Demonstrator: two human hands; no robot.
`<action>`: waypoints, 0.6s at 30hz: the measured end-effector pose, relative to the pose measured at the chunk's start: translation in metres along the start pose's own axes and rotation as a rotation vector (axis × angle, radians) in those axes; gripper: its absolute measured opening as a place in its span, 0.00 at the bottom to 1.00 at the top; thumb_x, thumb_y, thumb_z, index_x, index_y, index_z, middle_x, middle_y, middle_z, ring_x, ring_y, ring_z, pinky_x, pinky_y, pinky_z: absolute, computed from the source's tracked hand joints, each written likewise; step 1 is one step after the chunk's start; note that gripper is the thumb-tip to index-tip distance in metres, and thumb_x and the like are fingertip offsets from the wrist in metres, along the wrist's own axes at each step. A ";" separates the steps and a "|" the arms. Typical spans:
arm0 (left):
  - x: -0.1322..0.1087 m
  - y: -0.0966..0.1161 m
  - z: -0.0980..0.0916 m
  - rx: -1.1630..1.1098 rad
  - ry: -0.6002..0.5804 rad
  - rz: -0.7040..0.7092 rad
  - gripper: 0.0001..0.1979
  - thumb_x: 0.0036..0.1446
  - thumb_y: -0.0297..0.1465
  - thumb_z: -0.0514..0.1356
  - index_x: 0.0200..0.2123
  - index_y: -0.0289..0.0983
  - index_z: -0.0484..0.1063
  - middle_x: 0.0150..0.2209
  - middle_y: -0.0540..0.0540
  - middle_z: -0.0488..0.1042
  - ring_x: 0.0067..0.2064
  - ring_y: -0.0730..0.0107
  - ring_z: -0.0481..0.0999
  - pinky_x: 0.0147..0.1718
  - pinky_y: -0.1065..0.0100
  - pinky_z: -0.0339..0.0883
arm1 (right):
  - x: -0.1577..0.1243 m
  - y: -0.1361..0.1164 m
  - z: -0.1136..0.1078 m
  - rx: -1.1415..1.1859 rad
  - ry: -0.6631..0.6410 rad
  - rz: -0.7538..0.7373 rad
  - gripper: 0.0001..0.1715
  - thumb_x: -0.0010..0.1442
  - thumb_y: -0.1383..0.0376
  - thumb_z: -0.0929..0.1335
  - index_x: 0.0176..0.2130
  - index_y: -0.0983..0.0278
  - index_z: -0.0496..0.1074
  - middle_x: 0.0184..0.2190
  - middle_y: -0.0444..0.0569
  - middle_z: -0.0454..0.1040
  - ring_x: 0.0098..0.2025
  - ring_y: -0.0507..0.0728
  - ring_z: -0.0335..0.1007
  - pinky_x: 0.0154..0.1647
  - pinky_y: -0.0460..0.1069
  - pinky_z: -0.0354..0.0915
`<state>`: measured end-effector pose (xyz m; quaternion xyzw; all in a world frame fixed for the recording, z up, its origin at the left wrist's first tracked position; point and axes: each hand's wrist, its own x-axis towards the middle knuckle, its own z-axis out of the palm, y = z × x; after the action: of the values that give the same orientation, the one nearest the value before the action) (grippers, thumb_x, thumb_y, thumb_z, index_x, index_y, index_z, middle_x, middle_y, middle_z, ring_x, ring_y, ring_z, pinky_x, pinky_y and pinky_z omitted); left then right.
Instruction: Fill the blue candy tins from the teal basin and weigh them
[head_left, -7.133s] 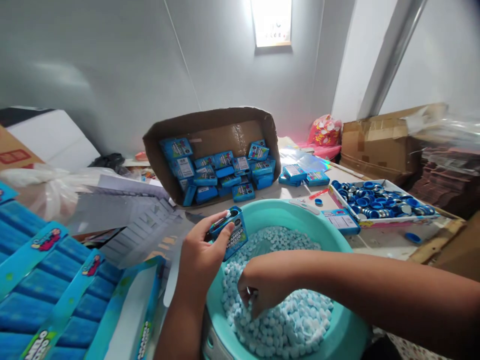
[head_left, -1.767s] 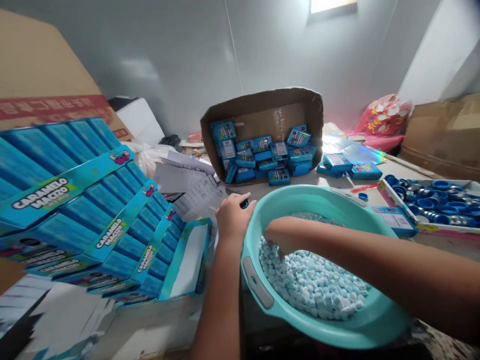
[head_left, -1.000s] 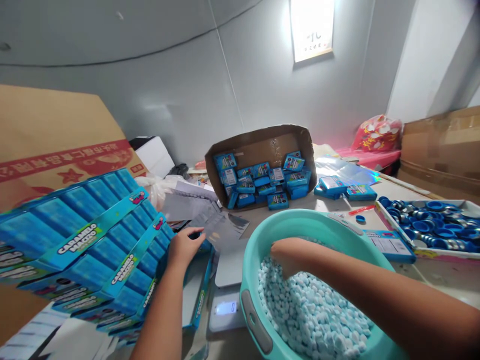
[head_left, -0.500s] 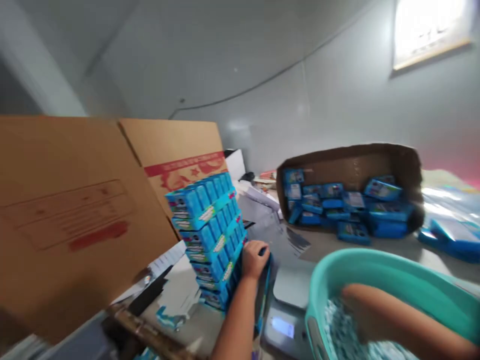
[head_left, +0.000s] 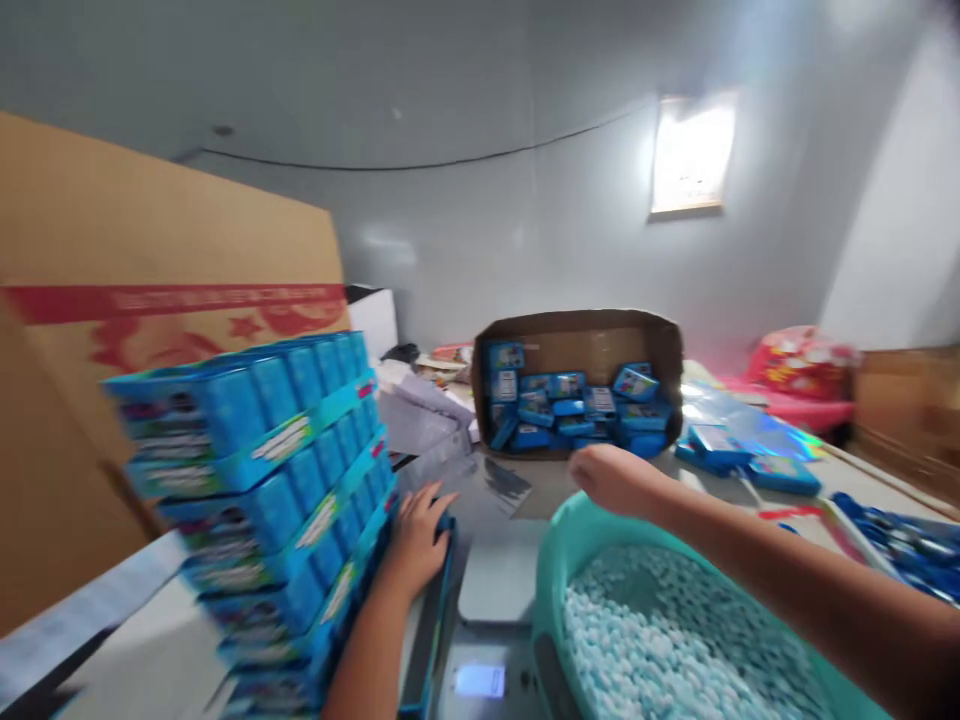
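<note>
My left hand lies flat with fingers spread on the edge of an open blue display tray, right beside a tall stack of blue candy display boxes. My right hand hovers above the far rim of the teal basin. Its fingers are curled under, and anything in them is hidden. The basin is full of small pale blue candies. A brown cardboard box with several small blue packs stands on its side just beyond the right hand.
A grey kitchen scale with a lit display sits between the tray and the basin. A large brown carton rises at the left. More blue packs and a tray of blue caps lie at the right.
My right hand has come up out of the candies to above the basin's far rim. My left hand stays at the blue tray, its fingers now spread. The view has swung back right.
</note>
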<state>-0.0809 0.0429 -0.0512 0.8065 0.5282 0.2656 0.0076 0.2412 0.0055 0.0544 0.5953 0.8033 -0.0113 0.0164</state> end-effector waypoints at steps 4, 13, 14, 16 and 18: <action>0.004 -0.014 0.009 0.012 0.047 0.070 0.27 0.50 0.24 0.59 0.56 0.33 0.74 0.60 0.31 0.70 0.62 0.40 0.68 0.63 0.40 0.59 | 0.061 0.032 0.000 -0.028 0.013 0.219 0.17 0.68 0.59 0.67 0.52 0.66 0.72 0.49 0.52 0.74 0.48 0.58 0.73 0.50 0.57 0.72; 0.012 -0.018 0.009 0.338 0.466 0.415 0.18 0.58 0.27 0.55 0.51 0.41 0.75 0.51 0.44 0.79 0.53 0.55 0.76 0.51 0.53 0.69 | 0.164 0.074 0.025 -0.155 0.093 0.317 0.31 0.65 0.61 0.70 0.64 0.61 0.63 0.66 0.57 0.60 0.64 0.68 0.59 0.63 0.68 0.60; 0.015 -0.019 0.008 0.360 0.500 0.459 0.18 0.58 0.27 0.55 0.50 0.41 0.75 0.50 0.44 0.80 0.51 0.56 0.77 0.50 0.54 0.68 | 0.168 0.079 0.028 -0.150 0.091 0.307 0.30 0.65 0.61 0.70 0.63 0.62 0.64 0.64 0.56 0.63 0.62 0.66 0.63 0.61 0.67 0.62; 0.019 -0.022 0.004 0.391 0.548 0.542 0.16 0.58 0.28 0.56 0.49 0.41 0.75 0.46 0.46 0.81 0.49 0.58 0.78 0.49 0.57 0.66 | 0.175 0.085 0.033 -0.134 0.091 0.287 0.26 0.66 0.60 0.69 0.60 0.64 0.66 0.58 0.56 0.69 0.57 0.63 0.69 0.58 0.64 0.67; 0.022 -0.025 0.001 0.405 0.562 0.582 0.15 0.58 0.29 0.58 0.48 0.41 0.75 0.44 0.46 0.82 0.47 0.59 0.79 0.50 0.57 0.64 | 0.178 0.090 0.035 -0.120 0.105 0.268 0.23 0.67 0.60 0.68 0.58 0.65 0.68 0.55 0.55 0.72 0.53 0.61 0.71 0.55 0.62 0.69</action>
<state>-0.0948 0.0734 -0.0502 0.8033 0.3023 0.3564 -0.3691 0.2757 0.2003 0.0125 0.6949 0.7156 0.0700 0.0113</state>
